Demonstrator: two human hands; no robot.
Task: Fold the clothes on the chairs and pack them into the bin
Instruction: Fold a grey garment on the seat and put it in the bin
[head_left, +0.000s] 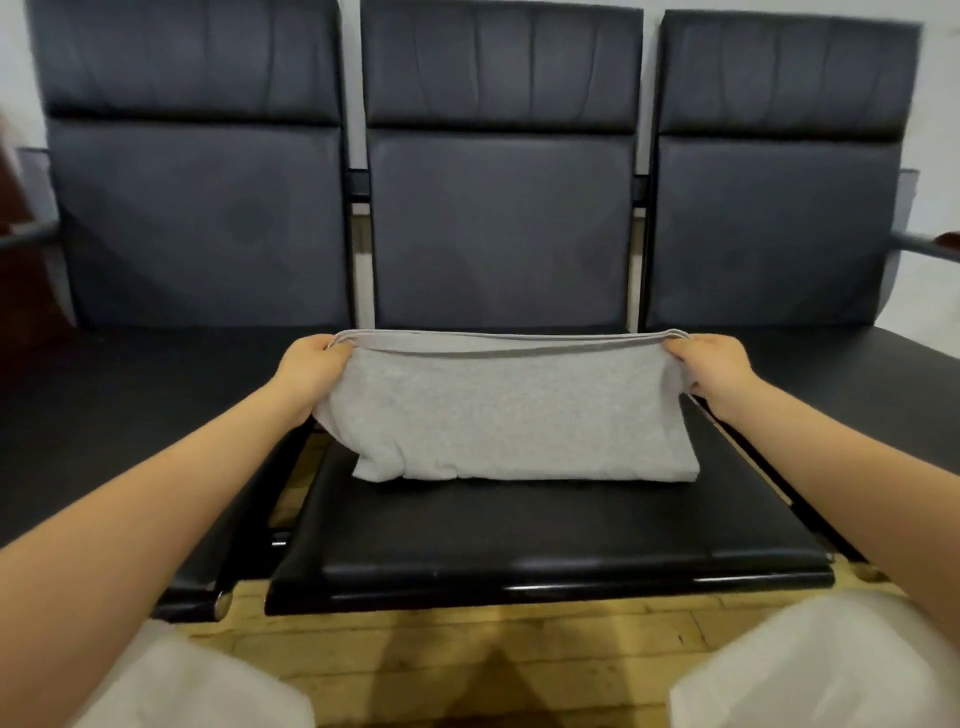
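Observation:
A light grey garment (509, 415), folded into a wide band, lies across the seat of the middle black chair (519, 540). My left hand (311, 371) grips its far left corner and my right hand (717, 366) grips its far right corner. Both hands hold the far edge lifted off the seat, with several layers of fabric showing along that edge. The near edge of the garment rests on the cushion. No bin is in view.
Three black padded chairs stand in a row, the left chair (130, 395) and the right chair (857, 364) beside the middle one. Metal armrests stick out at both far sides. Wooden floor (493, 654) lies below the seat, and my knees in white fabric fill the bottom corners.

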